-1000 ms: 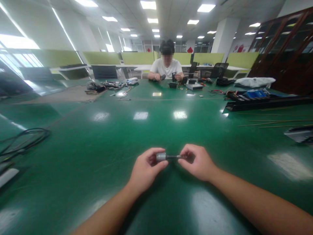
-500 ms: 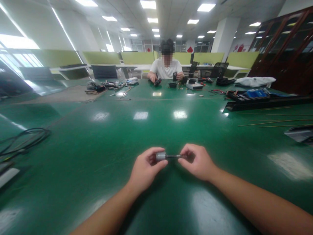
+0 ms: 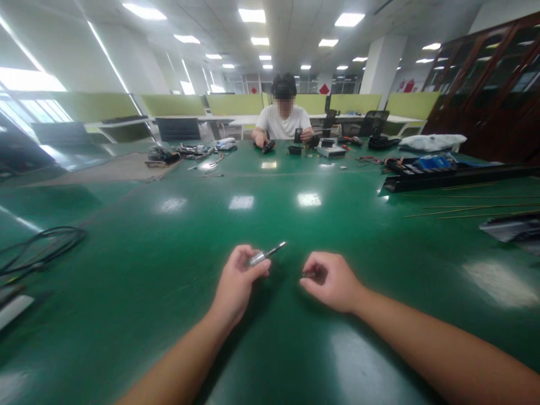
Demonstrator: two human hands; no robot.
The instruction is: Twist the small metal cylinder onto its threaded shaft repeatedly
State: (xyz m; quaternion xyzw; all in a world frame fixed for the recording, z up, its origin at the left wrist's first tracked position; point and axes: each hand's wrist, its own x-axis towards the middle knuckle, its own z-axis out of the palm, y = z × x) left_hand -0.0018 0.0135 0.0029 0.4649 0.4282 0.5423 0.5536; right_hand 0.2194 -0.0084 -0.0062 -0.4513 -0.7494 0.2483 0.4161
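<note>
My left hand (image 3: 234, 287) is closed around a small silver cylinder with a thin shaft (image 3: 258, 258), which looks like a small motor. Its shaft points up and to the right, its tip free of both hands. To the right, my right hand (image 3: 337, 284) pinches a small dark piece (image 3: 308, 274) between thumb and fingers. Most of that piece is hidden, and its kind is too small to tell. A gap separates the two hands, just above the green table (image 3: 270, 343).
Across the table a person (image 3: 284, 121) handles dark parts. Black cables (image 3: 46, 242) lie at the left. A long black channel (image 3: 430, 179), thin rods (image 3: 464, 211) and a white bag (image 3: 434, 142) are on the right. Assorted parts (image 3: 194, 151) lie at the far left.
My left hand has drawn the silver cylinder leftward and tilted its shaft upward, away from my right hand. The shaft tip and the small dark piece in my right hand are now apart.
</note>
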